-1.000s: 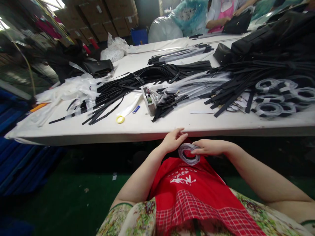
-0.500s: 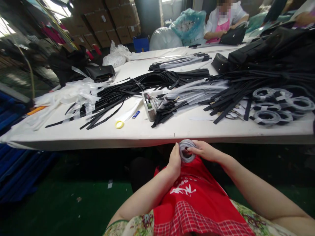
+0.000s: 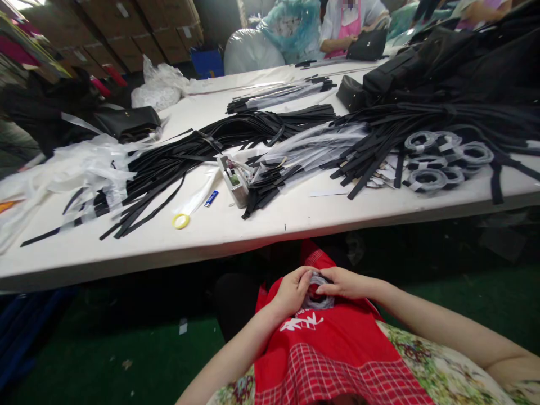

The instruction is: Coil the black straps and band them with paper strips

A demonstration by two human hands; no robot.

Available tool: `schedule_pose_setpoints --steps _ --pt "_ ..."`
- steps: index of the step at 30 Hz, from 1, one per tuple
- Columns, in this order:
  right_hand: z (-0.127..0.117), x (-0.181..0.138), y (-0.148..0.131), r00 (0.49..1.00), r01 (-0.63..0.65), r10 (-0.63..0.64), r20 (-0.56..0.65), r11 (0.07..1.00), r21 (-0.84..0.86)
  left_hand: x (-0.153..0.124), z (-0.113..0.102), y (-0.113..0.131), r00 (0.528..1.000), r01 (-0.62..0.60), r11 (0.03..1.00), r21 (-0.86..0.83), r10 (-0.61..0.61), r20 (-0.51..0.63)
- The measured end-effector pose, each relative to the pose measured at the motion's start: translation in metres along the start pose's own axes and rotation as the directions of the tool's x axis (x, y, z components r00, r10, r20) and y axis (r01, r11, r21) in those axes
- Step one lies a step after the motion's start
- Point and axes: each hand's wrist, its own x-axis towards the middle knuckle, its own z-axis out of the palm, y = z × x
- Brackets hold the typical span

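A coiled strap in clear, greyish plastic wrap [image 3: 319, 302] is held low over my red apron [image 3: 346, 329], below the table's front edge. My left hand [image 3: 293, 288] grips the coil's left and upper side, thumb and fingers closed on it. On the right side my right hand [image 3: 345, 283] is closed round the ring, with its thumb reaching across the middle. A short dark bit of strap shows at the coil's top between the hands. Similar wrapped coils [image 3: 427, 179] lie in a cluster on the table at the right.
The white table [image 3: 270, 225] carries bundles of black straps [image 3: 169, 163], a small grey box [image 3: 234, 185], a yellow tape ring [image 3: 180, 221] and a blue lighter-like item [image 3: 211, 198]. Black bags [image 3: 422, 62] are piled at right. Across the table a person in a pink apron [image 3: 350, 28] handles a bag.
Both hands have moved down and closer to the apron with the coil. My left hand now reaches over the coil's top. The camera view has turned right and tilted.
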Motion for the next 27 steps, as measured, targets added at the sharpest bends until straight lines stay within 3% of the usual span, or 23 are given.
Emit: schedule_pose_setpoints --steps 4,7,8,10,12,14,17,21,25,27 --pt "0.007 -0.001 -0.004 0.999 0.028 -0.029 0.035 0.999 0.032 0.003 -0.014 0.003 0.984 -0.029 0.999 -0.013 0.031 0.173" --pt "-0.023 0.006 -0.015 0.990 0.048 -0.025 0.138 0.985 -0.166 0.007 -0.020 0.007 0.965 -0.025 1.000 0.012 0.021 0.262" --pt "-0.040 0.010 -0.019 0.997 0.033 -0.013 0.075 0.962 -0.271 0.008 -0.021 0.007 0.964 -0.020 1.000 0.021 0.014 0.266" --pt "-0.082 0.023 -0.024 0.972 -0.079 -0.042 -0.231 0.868 -0.490 0.008 -0.020 0.006 0.970 -0.005 1.000 0.030 -0.003 0.243" --pt "-0.125 0.038 -0.024 0.828 -0.263 -0.146 -0.541 0.752 -0.605 0.009 -0.018 0.003 0.978 0.014 0.999 0.032 -0.020 0.209" --pt "-0.160 0.052 -0.019 0.725 -0.380 -0.213 -0.656 0.671 -0.637 0.008 -0.016 0.001 0.983 0.032 0.999 0.027 -0.036 0.178" --pt "-0.190 0.066 -0.006 0.697 -0.431 -0.252 -0.671 0.600 -0.674 0.008 -0.014 -0.001 0.992 0.038 0.998 0.043 -0.043 0.122" --pt "-0.193 0.068 0.009 0.678 -0.448 -0.328 -0.658 0.526 -0.723 0.008 -0.014 -0.003 0.997 0.038 0.998 0.058 -0.042 0.070" --pt "-0.175 0.066 0.015 0.621 -0.490 -0.394 -0.678 0.479 -0.728 0.009 -0.015 -0.002 0.996 0.040 0.998 0.049 -0.044 0.072" --pt "-0.161 0.065 0.018 0.624 -0.483 -0.417 -0.661 0.460 -0.745 0.010 -0.014 -0.001 0.996 0.041 0.998 0.044 -0.044 0.072"
